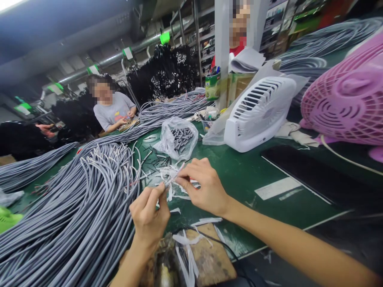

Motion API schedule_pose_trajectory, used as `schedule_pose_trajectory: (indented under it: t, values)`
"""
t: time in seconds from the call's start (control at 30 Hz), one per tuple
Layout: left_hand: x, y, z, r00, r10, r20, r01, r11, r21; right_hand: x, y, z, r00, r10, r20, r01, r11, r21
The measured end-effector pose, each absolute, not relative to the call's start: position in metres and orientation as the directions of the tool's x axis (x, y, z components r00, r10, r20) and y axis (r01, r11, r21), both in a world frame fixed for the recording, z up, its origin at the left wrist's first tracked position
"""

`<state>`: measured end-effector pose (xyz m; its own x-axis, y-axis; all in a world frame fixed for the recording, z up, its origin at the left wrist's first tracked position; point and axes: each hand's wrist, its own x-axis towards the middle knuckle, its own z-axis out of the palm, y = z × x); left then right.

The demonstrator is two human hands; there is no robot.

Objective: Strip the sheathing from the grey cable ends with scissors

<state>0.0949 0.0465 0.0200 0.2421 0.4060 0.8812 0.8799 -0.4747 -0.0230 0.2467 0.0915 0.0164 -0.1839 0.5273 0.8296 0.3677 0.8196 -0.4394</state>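
Two hands meet over the green table, pinching a short grey wire between them. The left hand has thumb and forefinger closed on the wire's lower end, the other fingers curled. The right hand grips the upper end with its fingertips, fist nearly closed. The wire hangs just above a litter of white strips. A heap of grey cables lies to the left. Behind sits a clear bag of small dark parts, with a white fan and a pink fan to its right. Across the table, a person in grey works.
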Motion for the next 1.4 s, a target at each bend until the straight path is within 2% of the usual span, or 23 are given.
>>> schedule_pose_trajectory:
  t: [0.1, 0.2, 0.27, 0.37, 0.47, 0.63, 0.77, 0.93, 1.03, 1.1, 1.27, 1.4]
  values:
    - [0.096, 0.044, 0.022, 0.228, 0.409, 0.884, 0.871, -0.492, 0.003, 0.245, 0.094, 0.016, -0.194, 0.67, 0.716, 0.199, 0.742, -0.641]
    - [0.096, 0.043, 0.024, 0.221, 0.412, 0.884, 0.866, -0.501, 0.017, 0.24, 0.096, 0.013, -0.262, 0.805, 0.532, -0.013, 0.548, -0.836]
    - [0.096, 0.043, 0.024, 0.225, 0.419, 0.88, 0.867, -0.498, 0.016, 0.236, 0.097, 0.011, -0.319, 0.857, 0.405, -0.139, 0.38, -0.914]
    - [0.094, 0.046, 0.022, 0.25, 0.413, 0.876, 0.867, -0.499, -0.012, 0.23, 0.094, 0.01, -0.387, 0.889, 0.247, -0.278, 0.143, -0.95]
    - [0.093, 0.048, 0.018, 0.255, 0.41, 0.876, 0.865, -0.501, -0.017, 0.229, 0.091, 0.013, -0.396, 0.896, 0.202, -0.341, 0.061, -0.938]
    - [0.093, 0.048, 0.016, 0.201, 0.485, 0.851, 0.877, -0.476, 0.065, 0.239, 0.088, 0.022, -0.296, 0.894, 0.336, -0.375, 0.215, -0.902]
    - [0.094, 0.049, 0.016, 0.116, 0.493, 0.862, 0.886, -0.443, 0.134, 0.243, 0.089, 0.024, -0.313, 0.878, 0.362, -0.387, 0.23, -0.893]
    - [0.091, 0.051, 0.015, 0.202, 0.509, 0.837, 0.852, -0.513, 0.106, 0.244, 0.089, 0.028, -0.299, 0.876, 0.378, -0.367, 0.26, -0.893]
    - [0.091, 0.052, 0.016, 0.196, 0.471, 0.86, 0.828, -0.549, 0.111, 0.242, 0.088, 0.029, -0.305, 0.885, 0.351, -0.413, 0.209, -0.886]
    - [0.093, 0.053, 0.017, 0.169, 0.453, 0.875, 0.816, -0.563, 0.134, 0.239, 0.09, 0.029, -0.226, 0.919, 0.323, -0.518, 0.167, -0.839]
    - [0.092, 0.057, 0.015, 0.08, 0.485, 0.871, 0.751, -0.604, 0.268, 0.243, 0.1, 0.035, -0.105, 0.97, 0.218, -0.72, 0.077, -0.69]
    - [0.08, 0.071, 0.008, -0.128, 0.638, 0.759, 0.722, -0.465, 0.512, 0.265, 0.117, 0.047, 0.125, 0.978, 0.165, -0.812, 0.197, -0.55]
